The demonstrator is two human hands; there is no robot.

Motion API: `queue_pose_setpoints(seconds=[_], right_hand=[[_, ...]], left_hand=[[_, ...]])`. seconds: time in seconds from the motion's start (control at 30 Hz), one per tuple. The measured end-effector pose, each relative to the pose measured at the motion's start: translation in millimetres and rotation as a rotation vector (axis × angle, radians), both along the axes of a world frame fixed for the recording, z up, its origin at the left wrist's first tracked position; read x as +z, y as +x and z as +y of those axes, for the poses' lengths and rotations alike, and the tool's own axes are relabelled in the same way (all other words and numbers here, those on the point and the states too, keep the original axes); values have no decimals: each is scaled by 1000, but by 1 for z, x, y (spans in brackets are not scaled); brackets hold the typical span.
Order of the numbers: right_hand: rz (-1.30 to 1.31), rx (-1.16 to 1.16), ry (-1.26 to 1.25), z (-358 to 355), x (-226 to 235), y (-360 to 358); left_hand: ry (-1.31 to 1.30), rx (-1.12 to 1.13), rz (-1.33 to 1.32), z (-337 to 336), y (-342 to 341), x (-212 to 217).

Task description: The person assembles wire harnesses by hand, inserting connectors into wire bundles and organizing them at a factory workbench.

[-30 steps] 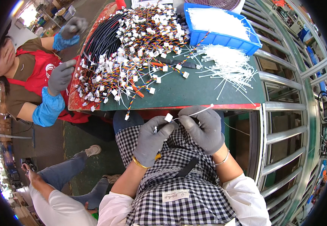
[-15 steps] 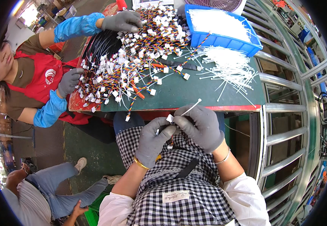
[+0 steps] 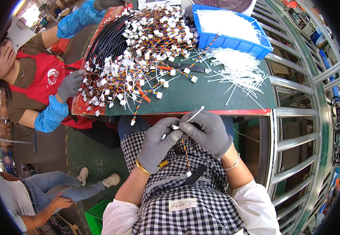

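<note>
Gloved in grey, my left hand (image 3: 158, 144) pinches a twisted wire harness (image 3: 185, 152) by its upper end, where a white connector (image 3: 175, 127) shows at the fingertips. The harness's red, yellow and black wires hang over my checked apron, with another white connector (image 3: 188, 173) at the lower end. My right hand (image 3: 209, 134), in a matching glove, is closed on a white cable tie (image 3: 195, 114) whose head points up and to the right. Both sets of fingertips nearly meet; the wires between them are mostly hidden.
A large pile of wire harnesses (image 3: 158, 35) covers the left of the green table (image 3: 178, 102). Loose cable ties (image 3: 236, 70) lie beside a blue bin (image 3: 232, 44) of more ties. A metal roller conveyor (image 3: 293, 113) runs along the right. A co-worker's gloved hand (image 3: 70, 85) touches the pile.
The harness's lower end has dropped further down over my apron, and the cable tie sits more upright. The co-worker's far hand has moved up and left, away from the pile.
</note>
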State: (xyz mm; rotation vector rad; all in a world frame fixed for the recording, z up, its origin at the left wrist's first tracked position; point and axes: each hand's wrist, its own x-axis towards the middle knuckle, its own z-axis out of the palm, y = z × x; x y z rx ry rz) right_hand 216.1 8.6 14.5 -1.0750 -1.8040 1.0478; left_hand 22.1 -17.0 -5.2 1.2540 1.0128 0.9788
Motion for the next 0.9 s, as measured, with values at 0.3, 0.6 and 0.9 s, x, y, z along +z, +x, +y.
queue_pose_setpoints(seconds=[0.3,0.6,0.9], right_hand=[[-53,8,2,1,-4,0],[-307,18,477,-9,-1,-6],[-335,-102,581,-8,-12,-12]], left_hand=[[-85,53,116,2,8,-4],[-493,152,-325,7,11,2],[-479,169,-341,1,14,8]])
